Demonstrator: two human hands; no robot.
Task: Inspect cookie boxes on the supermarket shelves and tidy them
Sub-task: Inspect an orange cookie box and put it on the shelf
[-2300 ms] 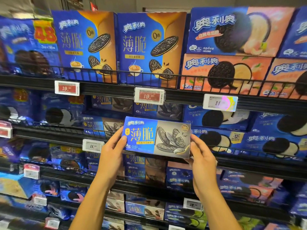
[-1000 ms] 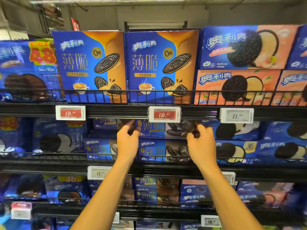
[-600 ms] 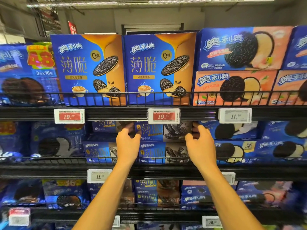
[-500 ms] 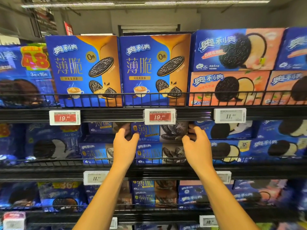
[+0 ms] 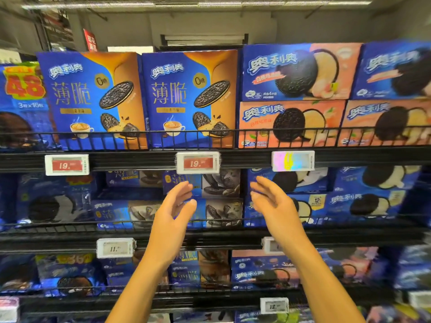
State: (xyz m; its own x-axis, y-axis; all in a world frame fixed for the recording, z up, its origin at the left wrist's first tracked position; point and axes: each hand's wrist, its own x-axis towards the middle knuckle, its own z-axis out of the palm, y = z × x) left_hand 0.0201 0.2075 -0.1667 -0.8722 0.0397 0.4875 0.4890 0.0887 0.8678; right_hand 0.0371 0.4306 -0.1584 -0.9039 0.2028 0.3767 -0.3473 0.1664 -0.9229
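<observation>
A blue-and-grey thin cookie box (image 5: 219, 183) lies on top of a matching box (image 5: 224, 212) on the second shelf, behind the wire rail. My left hand (image 5: 173, 213) hovers in front of the stack's left end, fingers relaxed and slightly curved, holding nothing. My right hand (image 5: 271, 203) hovers off the stack's right end, palm facing left, fingers straight, holding nothing. Neither hand touches a box.
The top shelf carries two tall blue-and-orange boxes (image 5: 189, 99) and stacked peach boxes (image 5: 291, 122) behind a black wire rail (image 5: 233, 132). Price tags (image 5: 197, 162) hang on the shelf edges. More cookie boxes fill the lower shelves (image 5: 256, 271).
Both hands held the blue-and-grey box, set it on the second-shelf stack and pushed it in; now they have let go and drawn back toward me, open.
</observation>
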